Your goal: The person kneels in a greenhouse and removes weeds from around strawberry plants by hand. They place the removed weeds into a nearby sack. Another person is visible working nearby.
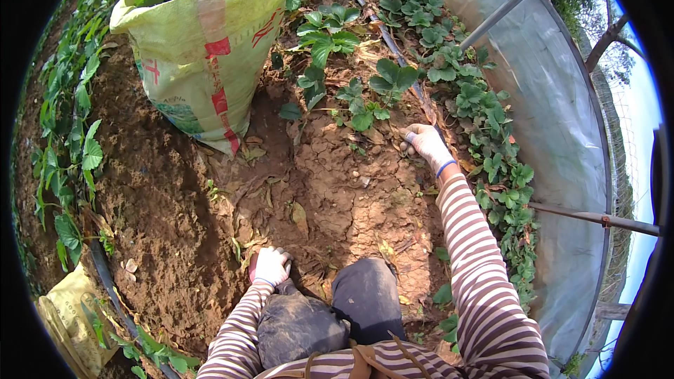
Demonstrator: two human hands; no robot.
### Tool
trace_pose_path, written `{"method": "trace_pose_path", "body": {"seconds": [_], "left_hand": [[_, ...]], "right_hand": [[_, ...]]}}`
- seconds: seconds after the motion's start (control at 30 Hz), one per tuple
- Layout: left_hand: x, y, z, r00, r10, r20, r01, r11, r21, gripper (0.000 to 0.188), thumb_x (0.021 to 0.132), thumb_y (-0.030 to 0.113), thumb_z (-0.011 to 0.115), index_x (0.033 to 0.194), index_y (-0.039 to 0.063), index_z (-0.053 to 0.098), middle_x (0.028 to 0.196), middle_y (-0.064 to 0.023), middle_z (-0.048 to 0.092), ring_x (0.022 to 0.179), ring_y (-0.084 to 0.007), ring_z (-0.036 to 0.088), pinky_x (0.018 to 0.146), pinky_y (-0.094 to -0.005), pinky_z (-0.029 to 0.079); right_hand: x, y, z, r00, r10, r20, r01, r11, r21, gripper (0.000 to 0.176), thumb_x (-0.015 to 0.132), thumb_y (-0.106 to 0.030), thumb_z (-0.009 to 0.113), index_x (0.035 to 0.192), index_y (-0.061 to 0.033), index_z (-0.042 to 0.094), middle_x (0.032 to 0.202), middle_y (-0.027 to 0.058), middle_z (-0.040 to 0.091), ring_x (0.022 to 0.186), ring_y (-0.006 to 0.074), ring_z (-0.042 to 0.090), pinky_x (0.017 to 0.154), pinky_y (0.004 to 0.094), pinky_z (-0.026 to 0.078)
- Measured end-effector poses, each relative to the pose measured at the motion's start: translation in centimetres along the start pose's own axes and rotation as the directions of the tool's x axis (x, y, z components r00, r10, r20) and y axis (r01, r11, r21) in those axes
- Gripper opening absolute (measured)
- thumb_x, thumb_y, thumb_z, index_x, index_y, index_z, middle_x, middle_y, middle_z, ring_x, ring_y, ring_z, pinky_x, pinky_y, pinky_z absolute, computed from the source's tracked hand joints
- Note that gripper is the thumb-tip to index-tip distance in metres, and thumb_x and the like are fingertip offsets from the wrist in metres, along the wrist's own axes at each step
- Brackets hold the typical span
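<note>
My right hand, in a pale glove with a blue cuff edge, reaches to the soil just right of a strawberry plant, beside the black irrigation hose. Its fingers are bent together at dry stems and leaves; whether they grip anything cannot be told. Near my knee, my left hand, gloved alike, is low at the ground with curled fingers, and what lies under it is hidden. A yellow-green woven sack full of green leaves stands at the upper left.
Strawberry plants line the right side along a plastic greenhouse sheet with metal poles. More plants grow at the left. A second woven sack and a black hose lie lower left. Dry leaves litter the cracked soil.
</note>
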State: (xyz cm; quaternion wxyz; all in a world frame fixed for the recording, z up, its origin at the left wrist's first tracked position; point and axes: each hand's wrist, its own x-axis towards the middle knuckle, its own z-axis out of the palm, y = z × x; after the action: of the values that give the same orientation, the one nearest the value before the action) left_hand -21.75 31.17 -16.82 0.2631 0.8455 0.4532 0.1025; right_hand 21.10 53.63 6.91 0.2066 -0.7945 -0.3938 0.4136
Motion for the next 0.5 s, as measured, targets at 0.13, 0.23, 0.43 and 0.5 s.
{"method": "trace_pose_path", "body": {"seconds": [0.13,0.23,0.43,0.5], "left_hand": [[-0.1,0.1,-0.1,1.0,0.01,-0.012,-0.01,1.0,0.008,0.012,0.075,0.025,0.071,0.084,0.016,0.072,0.086,-0.0055,0.065,0.089,-0.0281,0.061,0.079,-0.0425,0.048],[-0.2,0.0,-0.1,1.0,0.007,-0.011,-0.007,1.0,0.011,0.013,0.075,0.025,0.071,0.084,0.016,0.072,0.086,-0.0057,0.065,0.089,-0.0281,0.061,0.079,-0.0425,0.048],[-0.4,-0.4,0.0,1.0,0.011,0.009,-0.011,1.0,-0.009,0.016,0.076,0.027,0.069,0.086,0.016,0.073,0.089,-0.0056,0.067,0.091,-0.0273,0.061,0.081,-0.0424,0.047],[-0.4,-0.4,0.1,0.999,-0.001,0.034,0.001,1.0,-0.003,0.017,0.076,0.028,0.068,0.088,0.016,0.073,0.092,-0.0053,0.068,0.093,-0.0269,0.061,0.083,-0.0426,0.047]], "right_hand": [[-1.1,-1.4,-0.8,0.995,-0.075,-0.063,0.084,0.985,0.153,0.024,0.098,-0.013,0.065,0.116,0.0034,0.066,0.085,0.0078,0.072,0.055,0.0077,0.057,0.054,0.0256,0.048],[-2.7,-5.1,-1.4,0.991,-0.125,0.052,0.113,0.977,0.181,0.021,0.096,-0.012,0.068,0.111,0.0019,0.068,0.083,0.0068,0.072,0.059,0.0098,0.061,0.057,0.0258,0.052],[-10.5,-16.5,-2.6,0.759,-0.651,-0.006,0.557,0.644,0.525,0.021,0.094,-0.016,0.071,0.107,0.0012,0.069,0.088,0.0096,0.073,0.072,0.0119,0.069,0.066,0.0262,0.059],[-12.0,-22.6,-2.1,0.569,-0.82,-0.07,0.598,0.353,0.719,0.021,0.095,-0.018,0.071,0.107,-0.0005,0.069,0.092,0.0108,0.074,0.077,0.0128,0.072,0.069,0.0267,0.06]]}}
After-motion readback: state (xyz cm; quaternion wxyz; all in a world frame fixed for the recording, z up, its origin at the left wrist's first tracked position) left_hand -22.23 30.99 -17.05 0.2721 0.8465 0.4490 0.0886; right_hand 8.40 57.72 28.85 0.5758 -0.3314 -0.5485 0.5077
